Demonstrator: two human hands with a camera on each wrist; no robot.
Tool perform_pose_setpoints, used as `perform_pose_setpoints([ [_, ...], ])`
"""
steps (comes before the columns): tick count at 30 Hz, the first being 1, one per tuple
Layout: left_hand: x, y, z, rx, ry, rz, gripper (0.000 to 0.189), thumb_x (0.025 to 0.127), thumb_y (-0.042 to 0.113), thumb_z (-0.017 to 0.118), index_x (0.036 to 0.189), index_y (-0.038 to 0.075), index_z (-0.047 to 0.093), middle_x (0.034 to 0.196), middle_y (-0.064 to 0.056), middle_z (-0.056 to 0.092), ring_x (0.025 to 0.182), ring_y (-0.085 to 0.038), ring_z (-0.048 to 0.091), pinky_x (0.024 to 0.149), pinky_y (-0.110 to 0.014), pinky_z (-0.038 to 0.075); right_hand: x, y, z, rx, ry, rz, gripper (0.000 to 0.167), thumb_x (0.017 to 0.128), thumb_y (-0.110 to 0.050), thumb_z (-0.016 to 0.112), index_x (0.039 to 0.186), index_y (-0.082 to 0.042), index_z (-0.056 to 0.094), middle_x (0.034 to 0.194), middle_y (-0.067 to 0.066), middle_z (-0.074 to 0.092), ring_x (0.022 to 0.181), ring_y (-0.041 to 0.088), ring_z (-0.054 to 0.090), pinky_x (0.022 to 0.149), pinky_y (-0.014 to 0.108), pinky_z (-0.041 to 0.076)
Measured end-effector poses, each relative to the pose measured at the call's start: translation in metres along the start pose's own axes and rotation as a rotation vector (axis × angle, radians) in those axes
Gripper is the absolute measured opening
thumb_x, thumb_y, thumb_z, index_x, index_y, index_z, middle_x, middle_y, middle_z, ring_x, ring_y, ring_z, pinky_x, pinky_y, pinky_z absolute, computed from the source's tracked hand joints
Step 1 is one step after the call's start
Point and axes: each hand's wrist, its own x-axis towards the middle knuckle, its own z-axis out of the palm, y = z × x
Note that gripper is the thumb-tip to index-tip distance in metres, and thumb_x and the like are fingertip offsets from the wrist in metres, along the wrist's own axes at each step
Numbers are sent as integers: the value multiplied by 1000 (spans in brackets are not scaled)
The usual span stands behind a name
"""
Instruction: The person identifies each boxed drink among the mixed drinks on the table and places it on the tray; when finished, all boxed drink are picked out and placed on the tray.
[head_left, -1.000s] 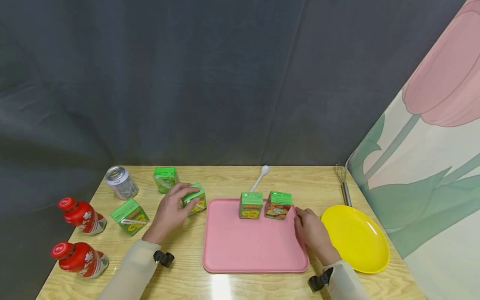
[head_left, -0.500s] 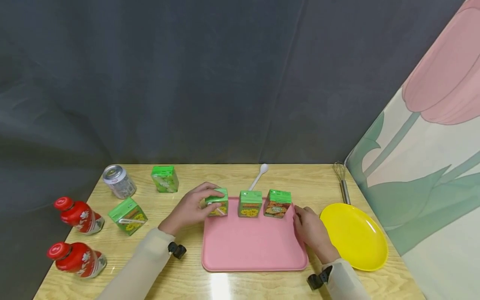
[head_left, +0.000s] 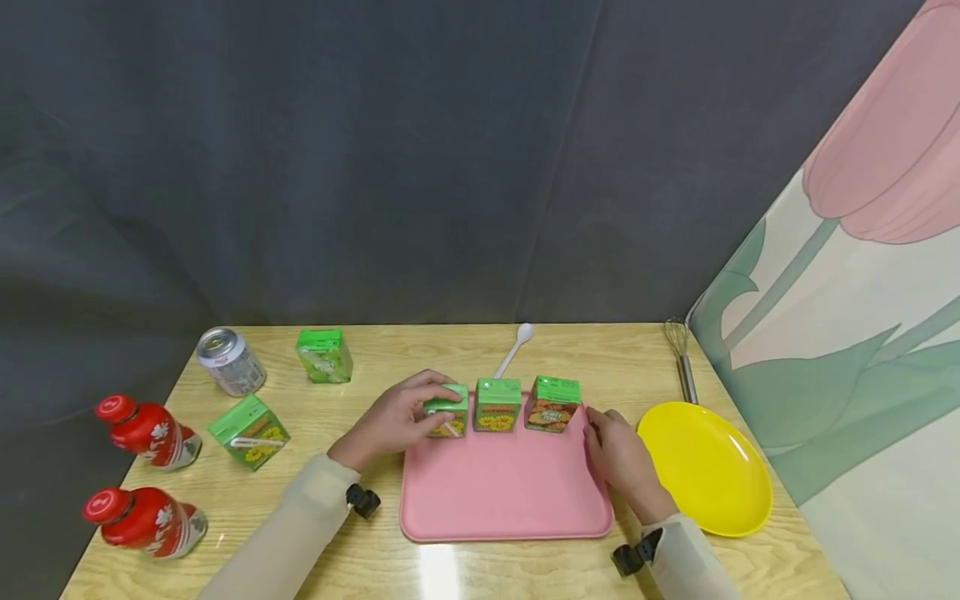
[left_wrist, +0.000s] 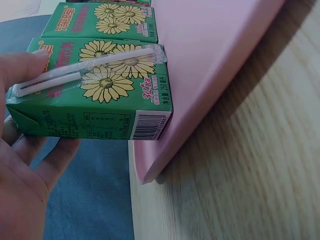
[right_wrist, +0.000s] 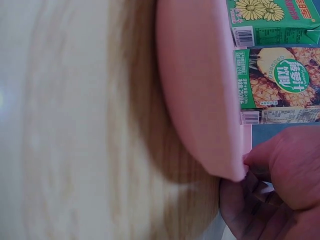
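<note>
Wooden table [head_left: 600,354]: one tray [head_left: 506,492], five cartons [head_left: 498,406]

Head view now: in the centre, part of the held carton [head_left: 457,409] is covered by the left hand [head_left: 393,423], and the white spoon [head_left: 511,354] is swallowed, handle end first, by the middle carton [head_left: 498,407]! Both sleeves [head_left: 281,533] are sliced by the bottom edge. Upper left, the can's [head_left: 231,363] small print can't be read. Right wrist view: the pineapple carton [right_wrist: 285,82] and right hand [right_wrist: 290,185] are clipped at right, the table [right_wrist: 60,120] blurred at left.
</note>
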Motion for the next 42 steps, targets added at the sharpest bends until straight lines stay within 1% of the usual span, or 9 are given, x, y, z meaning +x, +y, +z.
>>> perform_pose_setpoints([
  [9, -1, 0, -5, 36, 8, 12, 27, 99, 22, 71, 125, 21, 71, 135, 13, 53, 57, -6, 49, 54, -26, 48, 0, -4, -1, 2, 29, -24, 42, 101, -15, 64, 136, 8, 59, 100, 15, 63, 73, 21, 55, 63, 34, 51],
  [18, -3, -1, -10, 36, -3, -22, 28, 100, 25, 68, 128, 29, 69, 141, 15, 48, 60, -7, 52, 58, -28, 50, 1, -6, -3, 12, -11, 29, 45, 103, -18, 62, 141, 6, 55, 105, 14, 62, 77, 22, 55, 66, 32, 51],
  [20, -5, -1, -11, 33, -2, -40, 29, 100, 29, 67, 129, 30, 67, 144, 17, 46, 61, -8, 52, 60, -28, 50, 1, -6, -3, 15, -23, 38, 46, 103, -19, 62, 142, 6, 55, 105, 14, 62, 78, 22, 55, 66, 32, 51],
  [22, -7, 0, -13, 70, 15, -59, 31, 100, 35, 66, 131, 31, 66, 147, 18, 42, 64, -7, 53, 61, -29, 50, 2, -6, -2, 19, -33, 45, 46, 103, -19, 62, 142, 6, 54, 106, 14, 62, 79, 22, 55, 66, 32, 51],
  [25, -13, 3, -18, 192, 71, -76, 37, 99, 44, 66, 134, 30, 65, 149, 14, 42, 97, -8, 60, 76, -34, 53, 2, -5, -1, 25, -38, 50, 46, 104, -19, 61, 142, 5, 54, 107, 14, 62, 80, 22, 55, 67, 32, 51],
  [27, -18, 6, -23, 281, 123, -82, 40, 99, 45, 66, 134, 27, 65, 149, 8, 44, 119, -13, 54, 86, -41, 53, 1, -3, 0, 25, -39, 54, 46, 104, -19, 61, 143, 5, 54, 108, 14, 62, 80, 23, 55, 67, 32, 50],
  [29, -26, 9, -30, 344, 180, -99, 40, 98, 44, 67, 133, 24, 66, 147, 2, 47, 134, -21, 44, 93, -50, 49, 1, -2, 0, 23, -37, 54, 46, 104, -20, 61, 143, 4, 54, 108, 15, 62, 80, 23, 55, 66, 32, 50],
  [36, -65, 9, -56, 544, 385, -184, 36, 96, 36, 72, 124, 13, 71, 136, -13, 56, 123, -34, 51, 87, -56, 48, 0, 1, 1, 19, -14, 34, 46, 104, -19, 61, 142, 6, 55, 109, 16, 62, 79, 23, 56, 66, 32, 50],
  [42, -102, 12, -75, 666, 508, -264, 34, 89, 26, 78, 117, 7, 73, 130, -21, 57, 115, -44, 50, 87, -61, 42, 0, 1, 2, 19, -3, 20, 46, 103, -19, 62, 141, 6, 55, 108, 17, 62, 78, 24, 56, 66, 33, 51],
])
